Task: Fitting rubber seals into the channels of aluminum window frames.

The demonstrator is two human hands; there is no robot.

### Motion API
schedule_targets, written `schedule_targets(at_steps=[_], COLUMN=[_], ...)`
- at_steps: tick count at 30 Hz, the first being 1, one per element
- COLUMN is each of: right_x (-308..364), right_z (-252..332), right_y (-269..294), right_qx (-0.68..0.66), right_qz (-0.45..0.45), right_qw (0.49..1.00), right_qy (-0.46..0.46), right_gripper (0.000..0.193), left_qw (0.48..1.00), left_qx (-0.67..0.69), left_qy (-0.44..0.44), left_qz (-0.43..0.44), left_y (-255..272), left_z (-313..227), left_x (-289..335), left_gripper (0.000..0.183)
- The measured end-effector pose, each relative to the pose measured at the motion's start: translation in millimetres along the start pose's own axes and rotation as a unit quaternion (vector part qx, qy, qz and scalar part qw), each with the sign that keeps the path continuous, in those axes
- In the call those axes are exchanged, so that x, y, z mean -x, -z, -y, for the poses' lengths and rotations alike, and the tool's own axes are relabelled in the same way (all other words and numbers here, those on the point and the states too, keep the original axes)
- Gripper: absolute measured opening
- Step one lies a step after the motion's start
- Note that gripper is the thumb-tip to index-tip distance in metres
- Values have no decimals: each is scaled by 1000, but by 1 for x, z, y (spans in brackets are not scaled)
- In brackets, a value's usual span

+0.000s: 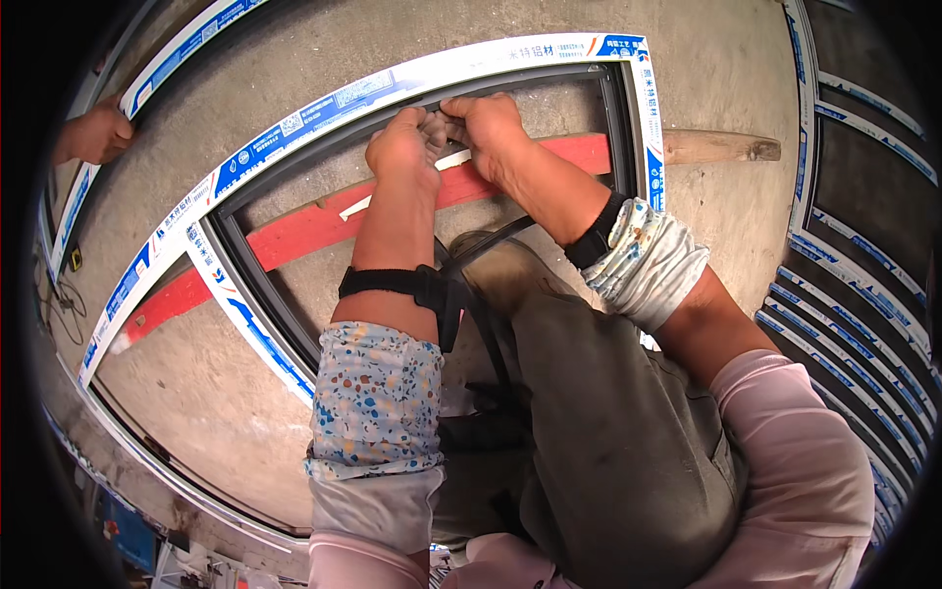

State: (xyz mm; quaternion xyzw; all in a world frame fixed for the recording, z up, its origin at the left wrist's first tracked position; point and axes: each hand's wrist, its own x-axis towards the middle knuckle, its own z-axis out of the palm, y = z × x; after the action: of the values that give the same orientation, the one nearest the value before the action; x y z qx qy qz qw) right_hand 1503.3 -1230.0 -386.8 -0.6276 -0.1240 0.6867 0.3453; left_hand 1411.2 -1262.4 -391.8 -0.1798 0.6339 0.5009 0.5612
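Window frame [442, 69], one, large, white bars under blue-and-white printed film, dark inner channel; set low over a concrete floor [726, 88], in front of the wearer, with a divider bar [250, 309] left of the hands.

Left hand [404, 147]: at the inner edge of the far bar, fingers curled in. Right hand [491, 126]: just beside it, same edge, thumb and fingers bent toward the left hand's. Whether either is clamped on a small part cannot be told; the fingertips are hidden.

Handling, as judged: stiff, awkward for its spread rather than very heavy; film probably slick, surface apt to scratch, corners liable to strain if twisted. Best hold: outer bars, near the corners, one hand to each side.

Beneath: red board [324, 224], crossing under the frame, a white strip [355, 208] by it; bare wood end [726, 147] beyond the right bar.

Obstructions: wearer's shoe [496, 263] and knee within the opening's outline; black straps [471, 319] near the forearms, which could snag.

Beyond: co-worker's hand [98, 133] on another filmed frame [186, 61], upper left; loose cable [69, 309], left; filmed frames in rows [854, 334], right.
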Motion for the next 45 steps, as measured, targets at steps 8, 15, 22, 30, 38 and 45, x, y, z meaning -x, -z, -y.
schedule_targets(at_steps=[8, 15, 22, 30, 38, 45], right_x=[-4, -3, -10, -10, -5, -9], right_z=[-2, -1, 1, 17, 23, 33], right_y=[-1, 8, 18, 29, 34, 35], right_qx=[17, -45, -28, 36, 34, 20], right_qz=[-31, 43, 82, 39, 34, -26], right_qw=[999, 998, 995, 998, 998, 999], right_qy=[6, -22, -46, -34, -45, -11], right_gripper=[10, 10, 13, 20, 21, 22], left_qw=[1000, 1000, 999, 999, 999, 999], left_qx=[11, -8, -48, -36, -38, -27], left_qy=[-2, -9, -4, 8, 28, 20], left_qz=[25, 11, 6, -5, 8, -32], left_y=[-8, -11, -15, -13, 1, 18], left_z=[0, -1, 3, 1, -8, -23], left_x=[0, 0, 4, 8, 0, 0], left_gripper=[10, 7, 7, 11, 16, 15])
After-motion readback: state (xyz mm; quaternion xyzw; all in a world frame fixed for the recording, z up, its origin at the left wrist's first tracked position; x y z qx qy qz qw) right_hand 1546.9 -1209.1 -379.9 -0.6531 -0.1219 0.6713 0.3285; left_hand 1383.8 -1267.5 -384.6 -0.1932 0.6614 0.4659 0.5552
